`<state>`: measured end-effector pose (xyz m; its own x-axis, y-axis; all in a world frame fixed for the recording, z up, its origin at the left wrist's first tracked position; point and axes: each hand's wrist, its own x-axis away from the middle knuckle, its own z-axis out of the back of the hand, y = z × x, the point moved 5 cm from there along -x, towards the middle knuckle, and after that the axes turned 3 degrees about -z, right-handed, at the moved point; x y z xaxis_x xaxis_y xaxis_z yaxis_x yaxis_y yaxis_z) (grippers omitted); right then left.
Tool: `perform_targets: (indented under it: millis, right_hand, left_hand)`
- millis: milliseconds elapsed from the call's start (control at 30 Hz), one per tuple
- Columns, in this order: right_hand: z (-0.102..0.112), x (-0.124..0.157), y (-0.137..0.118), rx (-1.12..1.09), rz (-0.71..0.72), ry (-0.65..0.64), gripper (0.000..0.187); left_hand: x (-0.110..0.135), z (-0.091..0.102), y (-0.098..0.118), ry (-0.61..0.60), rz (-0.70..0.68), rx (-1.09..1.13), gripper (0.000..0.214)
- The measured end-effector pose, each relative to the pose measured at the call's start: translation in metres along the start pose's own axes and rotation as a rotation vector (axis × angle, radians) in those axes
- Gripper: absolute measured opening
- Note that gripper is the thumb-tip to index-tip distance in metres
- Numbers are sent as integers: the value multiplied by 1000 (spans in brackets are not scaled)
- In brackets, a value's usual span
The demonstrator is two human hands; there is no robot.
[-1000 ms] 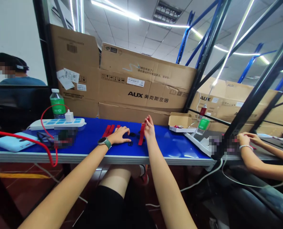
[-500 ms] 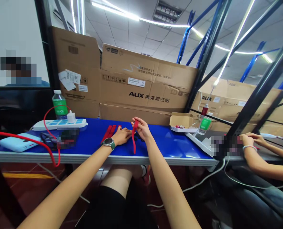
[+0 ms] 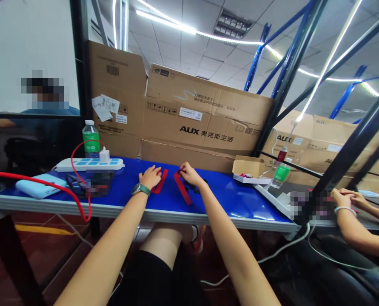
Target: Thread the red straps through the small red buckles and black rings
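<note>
In the head view my left hand (image 3: 150,177), with a watch on its wrist, lies flat with fingers stretched over red strips on the blue tabletop (image 3: 227,208). One red strip (image 3: 160,182) shows just right of its fingers; the others are mostly covered by the hand. My right hand (image 3: 189,174) pinches the top end of another red ribbon-like strip (image 3: 183,190), which slants down toward the table's front edge. Small black items (image 3: 194,189) lie beside that strip, partly hidden by my right hand and wrist.
Left are a power strip (image 3: 71,165), a light blue box-shaped device (image 3: 38,187), a red cable (image 3: 60,191) and a bottle (image 3: 91,142). An open small carton (image 3: 248,170) sits right, before a black post (image 3: 332,157). Beyond it a co-worker's hands (image 3: 345,199) work. Cardboard (image 3: 163,123) stands behind.
My left hand has shifted left, away from my right hand, onto the red strips. My right hand has lowered its strip toward the table. The view has swung slightly left.
</note>
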<state>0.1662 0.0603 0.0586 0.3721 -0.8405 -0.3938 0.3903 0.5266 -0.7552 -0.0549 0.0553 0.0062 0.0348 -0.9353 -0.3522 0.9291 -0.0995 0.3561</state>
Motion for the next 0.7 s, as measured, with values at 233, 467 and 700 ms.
perform_targets:
  millis: [233,467,700]
  right_hand:
    - [9,-11,-38,-220,-17,-418,30]
    - [-14,-34,2,127,-354,-506,23]
    - [-38,-56,10,591,-194,-98,54]
  left_hand:
    - [-5,-30,7,-282,-73,-143,57]
    - [-3,-26,8,-270,-83,-143,60]
    - [-3,-28,5,-270,-80,-125,58]
